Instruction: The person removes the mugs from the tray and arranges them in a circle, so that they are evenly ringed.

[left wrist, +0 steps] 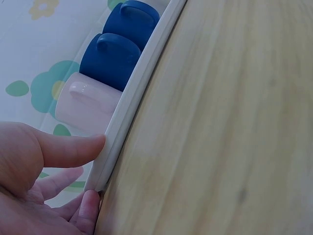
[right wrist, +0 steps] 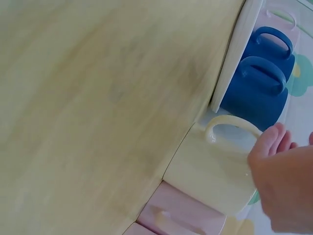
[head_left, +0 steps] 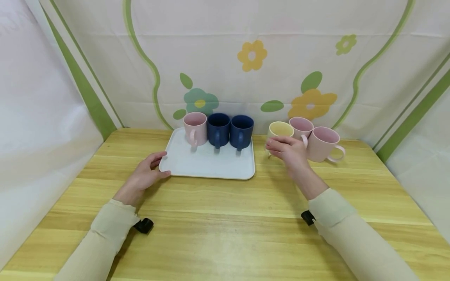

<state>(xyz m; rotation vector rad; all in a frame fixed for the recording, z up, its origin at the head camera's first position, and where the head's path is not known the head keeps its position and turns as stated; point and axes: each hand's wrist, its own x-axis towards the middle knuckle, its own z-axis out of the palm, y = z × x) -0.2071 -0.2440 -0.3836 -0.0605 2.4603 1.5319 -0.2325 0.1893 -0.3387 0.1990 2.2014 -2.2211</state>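
The fingers and thumb of my left hand (head_left: 145, 173) hold the near left corner of a white rectangular tray (head_left: 211, 168), the thumb on its rim in the left wrist view. On the tray stand a pink mug (head_left: 195, 130) and two navy mugs, one in the middle (head_left: 218, 130) and one to the right (head_left: 241, 132). My right hand (head_left: 293, 156) is at a pale yellow mug (head_left: 281, 128) right of the tray. Its fingers (right wrist: 274, 142) lie near the rim and the top of the handle; whether they touch is hard to see.
Two more pink mugs, a rear one (head_left: 301, 124) and a nearer one (head_left: 321, 146), stand right of the yellow mug. Wooden tabletop (head_left: 225, 234) extends toward me. Behind it hangs a white flowered cloth (head_left: 218, 58).
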